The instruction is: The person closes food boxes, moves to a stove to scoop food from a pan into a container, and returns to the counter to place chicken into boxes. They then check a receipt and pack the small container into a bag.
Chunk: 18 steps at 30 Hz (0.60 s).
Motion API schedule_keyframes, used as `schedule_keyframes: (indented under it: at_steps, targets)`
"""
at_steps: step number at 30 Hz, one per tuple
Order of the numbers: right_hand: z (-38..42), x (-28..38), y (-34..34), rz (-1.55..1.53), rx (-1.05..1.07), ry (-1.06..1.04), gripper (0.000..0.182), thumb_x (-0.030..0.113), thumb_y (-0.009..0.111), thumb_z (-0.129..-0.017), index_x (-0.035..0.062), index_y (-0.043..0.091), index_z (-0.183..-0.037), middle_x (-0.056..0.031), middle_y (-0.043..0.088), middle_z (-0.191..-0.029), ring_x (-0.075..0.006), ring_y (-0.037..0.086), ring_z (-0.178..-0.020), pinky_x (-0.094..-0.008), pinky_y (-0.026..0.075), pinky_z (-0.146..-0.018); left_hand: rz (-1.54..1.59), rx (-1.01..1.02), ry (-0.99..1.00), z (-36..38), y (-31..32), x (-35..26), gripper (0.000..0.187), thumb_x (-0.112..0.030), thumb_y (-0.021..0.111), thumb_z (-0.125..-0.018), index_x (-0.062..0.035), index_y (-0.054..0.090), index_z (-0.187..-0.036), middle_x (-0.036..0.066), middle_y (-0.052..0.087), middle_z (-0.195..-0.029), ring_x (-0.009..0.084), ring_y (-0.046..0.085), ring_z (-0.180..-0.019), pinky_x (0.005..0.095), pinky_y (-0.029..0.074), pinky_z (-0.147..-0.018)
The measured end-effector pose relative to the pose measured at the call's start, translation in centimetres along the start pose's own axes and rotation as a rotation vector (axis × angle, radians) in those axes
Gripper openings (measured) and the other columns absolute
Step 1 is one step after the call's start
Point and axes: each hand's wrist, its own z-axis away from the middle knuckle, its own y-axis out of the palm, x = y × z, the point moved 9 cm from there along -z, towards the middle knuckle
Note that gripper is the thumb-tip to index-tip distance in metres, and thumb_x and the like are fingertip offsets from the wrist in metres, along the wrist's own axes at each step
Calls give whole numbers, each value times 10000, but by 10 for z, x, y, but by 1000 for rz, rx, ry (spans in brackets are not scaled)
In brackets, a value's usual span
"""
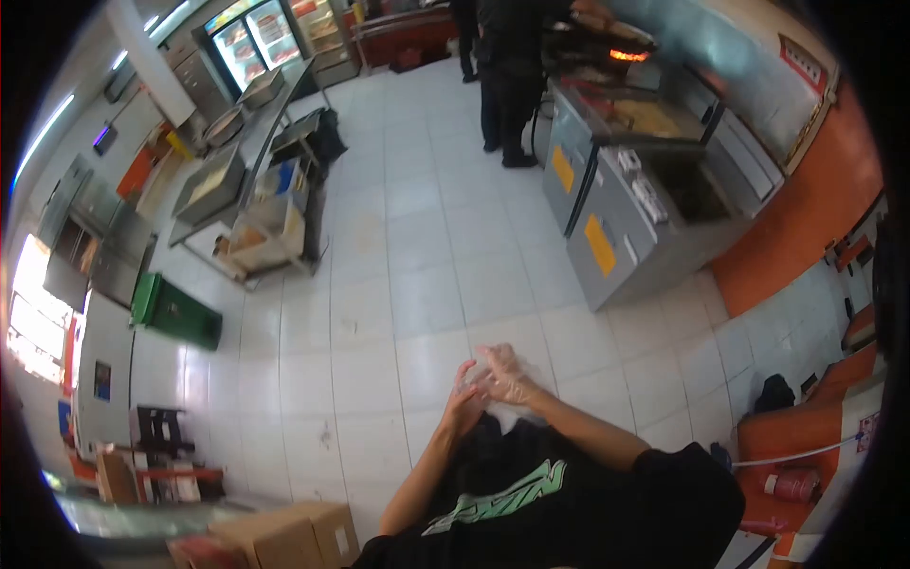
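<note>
My two hands meet in front of my body, over the tiled floor. A thin clear plastic glove (517, 387) covers my right hand (502, 372), and loose film stands out around it. The right fingers look partly spread and point up and to the left. My left hand (463, 400) is against the gloved hand, its fingers closed on the plastic, with one finger pointing up. Whether the left hand also wears a glove is hard to make out. More pale film hangs below the hands, in front of my black shirt (588, 507).
A grey fryer unit (616, 232) stands to the right, with a flame-lit grill (626, 55) beyond it. A person in dark clothes (507, 85) is beside the grill. On the left are a steel table (256, 156), a green bin (180, 313) and cardboard boxes (294, 536).
</note>
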Motion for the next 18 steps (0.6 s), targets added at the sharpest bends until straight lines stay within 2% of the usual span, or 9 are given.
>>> schedule_keyframes:
  at_steps: [1, 4, 7, 10, 11, 12, 14, 16, 18]
  targets:
    - [-37, -3, -13, 12, -2, -30, 780, 369, 754, -663, 91, 382, -1289, -246, 415, -1147, -402, 429, -1082, -448, 407, -893, 2, 29, -4, -40, 5, -26, 781, -288, 723, -726, -202, 242, -1336, 223, 324, -1362, 356, 351, -1249, 499, 331, -993]
    - [-152, -26, -32, -42, -49, -64, 862, 433, 764, -641, 118, 345, -1325, -242, 373, -1194, -399, 388, -1123, -451, 360, -946, 45, 117, -232, -142, -10, -83, 733, -293, 719, -734, -222, 277, -1315, 192, 342, -1357, 338, 372, -1232, 496, 326, -993]
    - [-262, -46, -61, -175, 29, 71, 924, 507, 743, -646, 123, 303, -1362, -230, 368, -1201, -399, 381, -1139, -449, 348, -971, -41, 228, -389, -251, -31, -120, 655, -294, 711, -739, -234, 337, -1273, 120, 382, -1337, 306, 391, -1217, 482, 346, -967]
    - [-378, -54, -72, -176, 109, 139, 926, 476, 709, -661, 136, 250, -1390, -243, 353, -1245, -412, 356, -1186, -469, 319, -997, -154, 172, -413, -351, -82, -167, 685, -297, 709, -741, -244, 317, -1300, 121, 387, -1328, 314, 380, -1225, 490, 336, -968]
    - [-432, -80, -52, -114, 19, -144, 947, 480, 715, -657, 138, 237, -1400, -253, 346, -1268, -413, 359, -1189, -468, 316, -1002, -148, 91, -422, -384, -110, -183, 682, -323, 680, -763, -254, 300, -1326, 132, 373, -1345, 331, 367, -1232, 517, 307, -986]
    - [-483, -77, -75, -91, 11, -167, 947, 480, 715, -657, 138, 237, -1400, -253, 346, -1268, -413, 359, -1189, -468, 316, -1002, -152, 111, -395, -424, -115, -206, 682, -323, 680, -763, -254, 300, -1326, 132, 373, -1345, 331, 367, -1232, 517, 307, -986]
    - [-567, -55, -66, -18, 239, -4, 986, 492, 728, -630, 135, 230, -1403, -267, 347, -1276, -413, 359, -1191, -474, 318, -999, -31, 144, -320, -469, -123, -274, 656, -350, 639, -788, -278, 292, -1339, 149, 358, -1361, 359, 344, -1249, 543, 268, -1011]
    - [-645, -37, -73, 20, 315, -2, 996, 503, 729, -612, 132, 240, -1397, -279, 349, -1270, -429, 368, -1179, -477, 339, -979, -12, 80, -350, -507, -126, -338, 606, -372, 606, -809, -298, 311, -1333, 161, 337, -1379, 382, 309, -1274, 565, 239, -1026]
    - [-743, -5, -84, -37, 369, -225, 1057, 570, 744, -586, 101, 246, -1392, -285, 362, -1232, -447, 336, -1182, -491, 313, -976, -42, 182, -244, -571, -129, -404, 592, -394, 607, -804, -311, 333, -1322, 164, 332, -1381, 386, 286, -1291, 574, 228, -1031]
